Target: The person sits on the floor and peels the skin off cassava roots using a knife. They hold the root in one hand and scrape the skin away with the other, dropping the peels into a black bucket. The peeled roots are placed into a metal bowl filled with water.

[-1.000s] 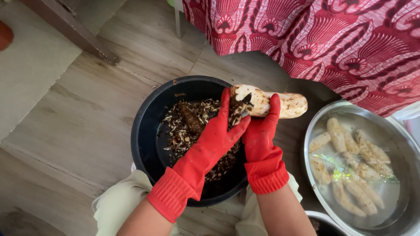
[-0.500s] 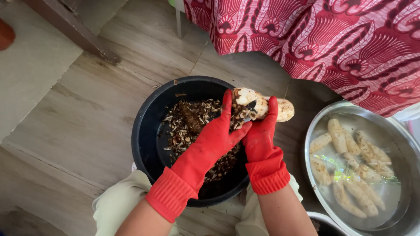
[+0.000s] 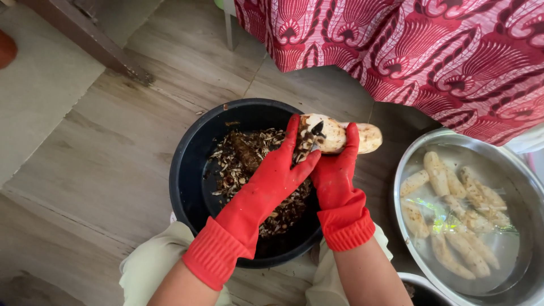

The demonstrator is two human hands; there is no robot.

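Both my hands wear red rubber gloves and work over a black bowl (image 3: 192, 170) that holds brown peelings (image 3: 243, 158). My right hand (image 3: 337, 173) is wrapped around a pale, partly peeled root (image 3: 365, 137), which lies across the bowl's far right rim. At the root's still-brown left end my left hand (image 3: 272, 175) is closed. A small dark blade (image 3: 317, 128) shows there between its fingers and the root. My palms hide most of the root's middle.
A metal basin (image 3: 408, 164) with water and several peeled pale roots (image 3: 439, 175) stands on the right. Red patterned cloth (image 3: 430, 51) hangs over the far side. The floor is wood planks, and my knees in light trousers (image 3: 153, 266) flank the bowl.
The root has slid a little to the left through my right hand, so less of it sticks out on the right. Both hands stay at the bowl's rim.
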